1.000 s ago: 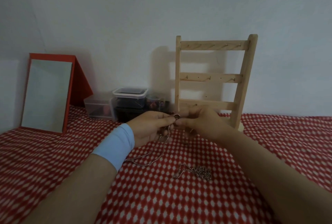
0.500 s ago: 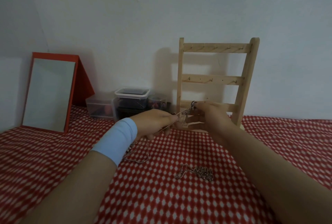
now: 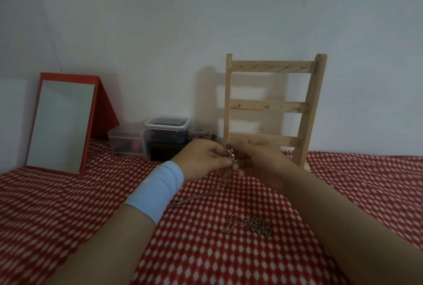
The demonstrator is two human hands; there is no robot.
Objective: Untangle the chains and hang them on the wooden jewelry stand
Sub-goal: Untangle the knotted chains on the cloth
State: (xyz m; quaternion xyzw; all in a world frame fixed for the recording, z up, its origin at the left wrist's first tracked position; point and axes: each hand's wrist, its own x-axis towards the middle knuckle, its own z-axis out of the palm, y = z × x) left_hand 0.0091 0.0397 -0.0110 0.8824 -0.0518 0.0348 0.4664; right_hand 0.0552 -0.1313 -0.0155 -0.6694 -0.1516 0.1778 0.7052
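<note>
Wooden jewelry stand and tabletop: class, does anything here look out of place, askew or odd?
Mostly tidy. The wooden jewelry stand stands upright with bare hooks. One chain lies bunched in a clump on the red checked cloth; another chain end is pinched between both hands.

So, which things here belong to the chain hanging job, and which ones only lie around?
Job: chain in both hands; bunched chain on the cloth; wooden jewelry stand; left hand; right hand.
Lying about: red mirror; plastic boxes.
</note>
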